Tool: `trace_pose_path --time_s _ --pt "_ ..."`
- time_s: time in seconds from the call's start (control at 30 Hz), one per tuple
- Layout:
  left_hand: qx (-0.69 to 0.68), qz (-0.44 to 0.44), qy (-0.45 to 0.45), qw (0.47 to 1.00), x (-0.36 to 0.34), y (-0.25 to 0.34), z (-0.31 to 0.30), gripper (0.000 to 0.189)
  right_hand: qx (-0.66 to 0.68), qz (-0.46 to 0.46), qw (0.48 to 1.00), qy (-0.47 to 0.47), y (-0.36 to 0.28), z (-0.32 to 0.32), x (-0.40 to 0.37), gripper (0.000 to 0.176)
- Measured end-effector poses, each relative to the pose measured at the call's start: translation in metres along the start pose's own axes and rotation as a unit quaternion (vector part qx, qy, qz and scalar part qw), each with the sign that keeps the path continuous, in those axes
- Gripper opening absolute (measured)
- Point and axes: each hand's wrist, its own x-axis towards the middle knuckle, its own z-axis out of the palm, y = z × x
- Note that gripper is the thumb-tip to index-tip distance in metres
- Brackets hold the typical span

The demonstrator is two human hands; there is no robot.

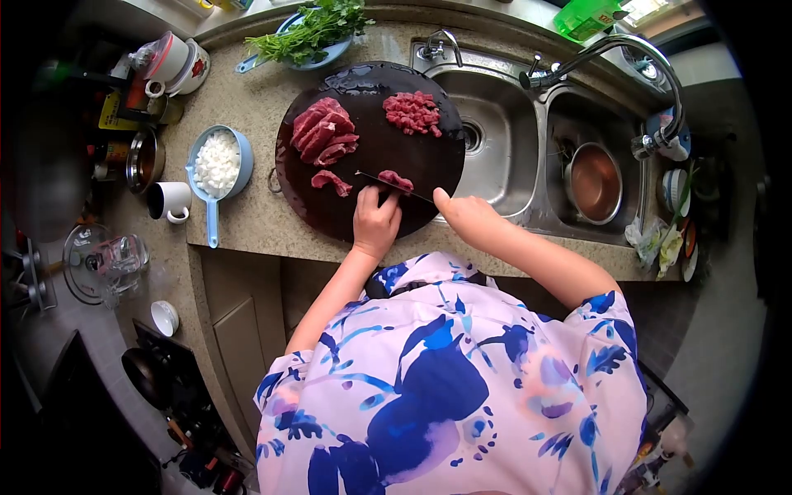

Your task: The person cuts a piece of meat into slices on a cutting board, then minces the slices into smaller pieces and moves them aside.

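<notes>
On a round dark cutting board (330,210), my right hand (467,216) grips a knife (419,195) whose thin blade points left. A slice of raw red meat (397,179) lies at the blade's far side. My left hand (378,221) has its fingers curled down against that slice, close to the blade; the fingertips are partly hidden. Left of them is a loose strip of meat (331,182). Behind it sits a stack of thick meat slices (323,132). A heap of diced meat (412,113) rests at the board's back right.
A blue handled strainer of chopped white pieces (218,163) and a white mug (170,201) stand left. Green leafy herbs (318,35) fill a blue basket behind the board. To the right is a double steel sink (540,157), with a metal bowl (594,183) in its right basin.
</notes>
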Motion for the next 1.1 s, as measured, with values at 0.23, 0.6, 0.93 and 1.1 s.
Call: trace_pose_path --time_s 0.23,0.6,0.93,1.1 --pt "-0.022 0.008 0.01 1.0 0.004 -0.003 -0.004 0.032 -0.013 0.034 0.999 -0.002 0.033 0.004 -0.046 0.02" --pt "-0.008 0.028 -0.189 0.981 0.062 -0.026 -0.037 0.024 0.098 0.086 0.986 0.107 0.023 0.028 -0.069 0.023" --pt "-0.063 0.007 -0.226 0.972 0.087 -0.017 -0.02 0.012 0.16 0.134 0.961 0.184 0.019 0.047 -0.079 0.027" --pt "-0.317 -0.256 -0.28 0.869 0.121 0.016 -0.027 0.012 0.195 0.159 0.947 0.202 0.026 0.056 -0.081 0.028"
